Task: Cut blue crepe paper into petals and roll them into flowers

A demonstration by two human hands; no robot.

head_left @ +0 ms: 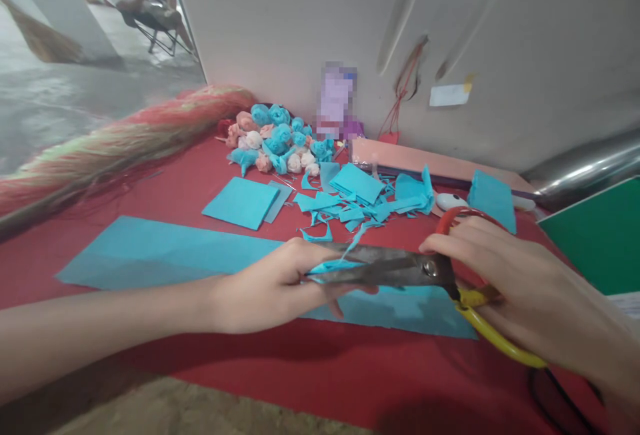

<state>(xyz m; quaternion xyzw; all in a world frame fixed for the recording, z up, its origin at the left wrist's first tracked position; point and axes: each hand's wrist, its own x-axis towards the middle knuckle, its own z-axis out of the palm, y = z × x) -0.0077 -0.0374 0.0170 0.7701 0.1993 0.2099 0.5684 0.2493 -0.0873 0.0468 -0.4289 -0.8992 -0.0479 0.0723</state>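
My right hand [485, 255] grips the handles of a pair of scissors [400, 267], one loop red and the other yellow. The blades point left, parted around a small folded piece of blue paper [333, 266]. That piece is pinched in my left hand [280, 281], its fingers partly hidden behind the blades. A thin blue strip stands up at the cut. Beneath both hands a long blue paper strip [170, 248] lies across the red tabletop [240, 368]. Beyond it are blue offcuts [350, 211] and a folded blue square [241, 203].
Blue, pink and white paper flowers [280, 138] are heaped at the back. A pink box [435, 161], a white mouse-shaped object [451, 203] and more blue paper [493, 198] sit at right. A straw broom [125, 135] lies along the left edge; a green board [600, 235] stands far right.
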